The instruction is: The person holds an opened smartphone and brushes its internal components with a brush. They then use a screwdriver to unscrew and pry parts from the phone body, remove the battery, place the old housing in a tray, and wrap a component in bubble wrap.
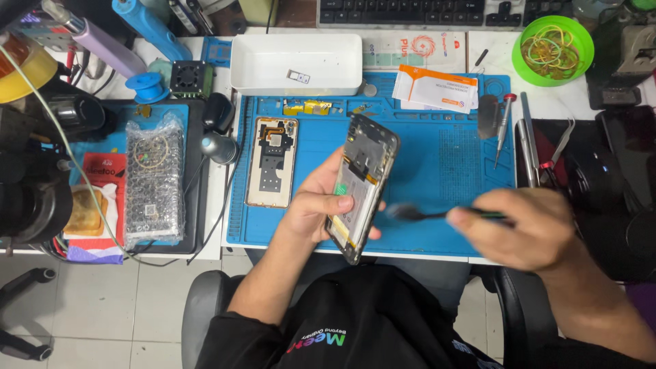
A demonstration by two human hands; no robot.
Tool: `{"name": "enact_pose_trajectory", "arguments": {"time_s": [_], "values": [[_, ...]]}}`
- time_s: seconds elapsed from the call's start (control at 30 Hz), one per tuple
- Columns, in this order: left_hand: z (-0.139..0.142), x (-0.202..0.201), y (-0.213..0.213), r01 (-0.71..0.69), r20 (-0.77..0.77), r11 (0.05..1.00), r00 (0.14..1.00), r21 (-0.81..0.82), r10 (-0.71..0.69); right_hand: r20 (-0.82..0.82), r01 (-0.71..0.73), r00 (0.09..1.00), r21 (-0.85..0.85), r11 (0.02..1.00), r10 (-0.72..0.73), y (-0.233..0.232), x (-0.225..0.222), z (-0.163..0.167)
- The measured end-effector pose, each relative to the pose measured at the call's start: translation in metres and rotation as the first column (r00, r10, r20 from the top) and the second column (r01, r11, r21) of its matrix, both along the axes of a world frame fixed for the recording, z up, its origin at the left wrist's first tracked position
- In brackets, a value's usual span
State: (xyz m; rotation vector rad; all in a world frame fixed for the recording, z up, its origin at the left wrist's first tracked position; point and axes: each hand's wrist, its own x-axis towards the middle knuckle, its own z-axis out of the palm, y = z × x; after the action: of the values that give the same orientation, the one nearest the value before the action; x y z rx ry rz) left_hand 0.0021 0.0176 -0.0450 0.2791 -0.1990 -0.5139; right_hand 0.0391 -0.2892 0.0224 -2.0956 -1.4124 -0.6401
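My left hand point(313, 205) grips an opened phone point(362, 184) with its back removed, tilted above the blue work mat point(437, 171); its inner parts face up. My right hand point(523, 229) is blurred and holds a thin dark pry tool point(417, 214) whose flat tip points left, just right of the phone's lower half and apart from it. The phone's removed back cover point(272, 161) lies inside-up on the mat, left of my left hand.
A white tray point(296, 65) with a small part sits behind the mat. A green bowl of rubber bands point(555, 49), a screwdriver point(503, 126), tweezers point(557, 147), a bubble-wrapped item point(154, 179) and a microscope point(31, 178) surround the mat.
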Motion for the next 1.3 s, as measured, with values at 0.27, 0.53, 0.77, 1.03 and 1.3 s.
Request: {"name": "enact_pose_trajectory", "arguments": {"time_s": [0.27, 0.53, 0.77, 1.03, 1.3], "values": [[-0.006, -0.006, 0.004, 0.154, -0.009, 0.987, 0.988, -0.043, -0.155, 0.106, 0.108, 0.988, 0.057, 0.993, -0.114, 0.001, 0.014, -0.001], [0.007, -0.013, 0.011, 0.152, 0.031, 0.985, 0.987, 0.077, -0.155, -0.215, 0.270, 0.950, 0.202, 0.942, -0.226, 0.003, 0.015, -0.006], [-0.004, -0.005, 0.008, 0.239, -0.033, 0.969, 0.970, -0.062, -0.242, -0.096, 0.146, 0.986, 0.138, 0.980, -0.134, 0.003, 0.008, 0.002], [-0.007, -0.004, 0.011, 0.256, 0.010, 0.966, 0.967, -0.045, -0.256, 0.002, 0.170, 0.985, 0.095, 0.981, -0.171, -0.009, 0.010, -0.004], [0.030, -0.010, -0.005, 0.065, 0.048, 0.972, 0.996, 0.227, -0.078, -0.189, 0.437, 0.892, 0.121, 0.891, -0.411, -0.007, 0.026, -0.005]]}}
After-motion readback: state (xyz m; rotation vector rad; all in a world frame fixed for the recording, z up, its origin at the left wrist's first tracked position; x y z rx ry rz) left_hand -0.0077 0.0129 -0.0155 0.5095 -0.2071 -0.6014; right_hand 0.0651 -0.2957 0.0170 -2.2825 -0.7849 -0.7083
